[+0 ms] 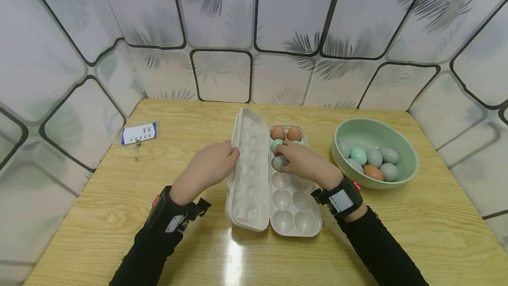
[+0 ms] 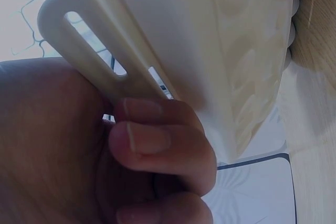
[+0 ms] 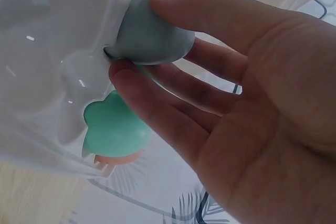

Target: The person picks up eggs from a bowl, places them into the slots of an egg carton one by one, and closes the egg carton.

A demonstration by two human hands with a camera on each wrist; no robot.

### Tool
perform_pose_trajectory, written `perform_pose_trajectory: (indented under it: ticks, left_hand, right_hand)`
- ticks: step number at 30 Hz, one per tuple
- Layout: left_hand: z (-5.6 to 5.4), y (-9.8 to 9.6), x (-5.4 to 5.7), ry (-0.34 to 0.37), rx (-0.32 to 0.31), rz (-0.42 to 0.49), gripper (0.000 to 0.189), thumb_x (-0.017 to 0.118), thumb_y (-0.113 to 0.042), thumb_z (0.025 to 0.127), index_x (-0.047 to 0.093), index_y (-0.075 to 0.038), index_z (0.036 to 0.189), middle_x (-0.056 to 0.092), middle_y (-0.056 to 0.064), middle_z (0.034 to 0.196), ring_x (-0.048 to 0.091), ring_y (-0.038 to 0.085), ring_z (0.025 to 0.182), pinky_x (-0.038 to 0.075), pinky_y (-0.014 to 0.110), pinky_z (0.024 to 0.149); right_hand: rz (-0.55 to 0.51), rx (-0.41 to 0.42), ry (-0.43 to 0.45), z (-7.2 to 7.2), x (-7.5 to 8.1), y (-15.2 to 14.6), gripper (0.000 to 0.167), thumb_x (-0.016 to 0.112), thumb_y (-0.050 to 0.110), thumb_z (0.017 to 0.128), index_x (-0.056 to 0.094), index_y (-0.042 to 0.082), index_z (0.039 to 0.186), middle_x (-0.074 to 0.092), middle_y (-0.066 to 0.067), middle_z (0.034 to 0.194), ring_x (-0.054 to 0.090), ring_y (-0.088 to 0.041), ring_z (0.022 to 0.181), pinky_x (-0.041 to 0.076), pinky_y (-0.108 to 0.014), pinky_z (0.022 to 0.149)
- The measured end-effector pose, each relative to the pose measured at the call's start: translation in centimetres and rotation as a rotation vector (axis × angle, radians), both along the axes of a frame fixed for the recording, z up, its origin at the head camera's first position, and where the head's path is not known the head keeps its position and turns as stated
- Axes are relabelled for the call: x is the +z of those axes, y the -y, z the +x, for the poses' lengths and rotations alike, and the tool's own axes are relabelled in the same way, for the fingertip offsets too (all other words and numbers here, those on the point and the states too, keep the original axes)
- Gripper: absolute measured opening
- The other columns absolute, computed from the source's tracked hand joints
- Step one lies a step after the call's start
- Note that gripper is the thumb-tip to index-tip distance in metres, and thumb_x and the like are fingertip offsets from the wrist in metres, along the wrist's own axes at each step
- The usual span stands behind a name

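Observation:
An egg carton [image 1: 294,210] lies with its lid [image 1: 252,175] raised on the left side. My left hand [image 1: 212,162] grips the lid's outer edge, its curled fingers [image 2: 173,145] by a slotted flap [image 2: 86,45]. Thumb and fingers of my right hand [image 1: 304,161] hold a grey egg [image 3: 155,32] at a left-hand cup in the third row. Two brown eggs [image 1: 278,133] fill the far row. Behind the grey egg sits a mint green egg [image 1: 276,145], with another green egg [image 1: 296,142] partly hidden by my right hand.
To the right stands a pale green bowl [image 1: 412,164] holding several grey eggs [image 1: 374,157], a mint green egg [image 1: 358,156] and a brown egg [image 1: 373,172]. A blue and white card [image 1: 139,133] with a clip lies at the left. Patterned walls [image 1: 224,76] border the wooden table [image 1: 178,250].

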State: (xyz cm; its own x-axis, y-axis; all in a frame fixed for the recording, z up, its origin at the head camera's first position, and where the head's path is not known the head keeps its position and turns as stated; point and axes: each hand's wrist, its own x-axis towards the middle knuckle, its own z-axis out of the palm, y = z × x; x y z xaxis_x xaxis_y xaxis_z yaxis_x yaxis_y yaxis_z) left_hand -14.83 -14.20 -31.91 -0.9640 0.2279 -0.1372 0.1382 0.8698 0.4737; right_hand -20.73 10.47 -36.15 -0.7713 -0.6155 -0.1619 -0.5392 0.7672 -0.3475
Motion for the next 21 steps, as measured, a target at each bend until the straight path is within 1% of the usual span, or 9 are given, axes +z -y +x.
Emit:
perform_pose_trajectory:
  ticks: [13,17,21]
  left_hand:
    - [0.04,-0.03,-0.08,0.003,0.004,-0.002,0.038,0.031,-0.028,0.107,0.062,-0.008,0.099,0.058,0.005,0.076,0.057,0.019,0.068,0.043,0.031,0.058]
    - [0.03,-0.01,-0.13,0.002,0.003,-0.002,0.038,0.031,-0.028,0.107,0.062,-0.008,0.101,0.060,0.006,0.077,0.057,0.020,0.068,0.043,0.031,0.058]
    - [0.03,0.00,-0.13,-0.001,0.002,-0.008,0.038,0.031,-0.029,0.107,0.062,-0.008,0.100,0.060,0.006,0.078,0.058,0.020,0.069,0.044,0.032,0.059]
  right_hand:
    - [-0.014,0.011,0.013,-0.21,-0.02,-0.25,0.031,0.071,0.010,0.093,0.062,0.004,0.122,0.057,-0.011,0.117,0.058,-0.020,0.093,0.051,-0.034,0.084]
    - [-0.017,0.015,0.004,-0.19,0.19,-0.34,0.031,0.071,0.010,0.093,0.063,0.004,0.122,0.058,-0.012,0.118,0.059,-0.022,0.096,0.052,-0.036,0.086]
    - [-0.012,0.015,-0.019,-0.28,0.45,-0.64,0.032,0.072,0.012,0.093,0.064,0.003,0.123,0.061,-0.014,0.120,0.061,-0.026,0.104,0.052,-0.041,0.091]
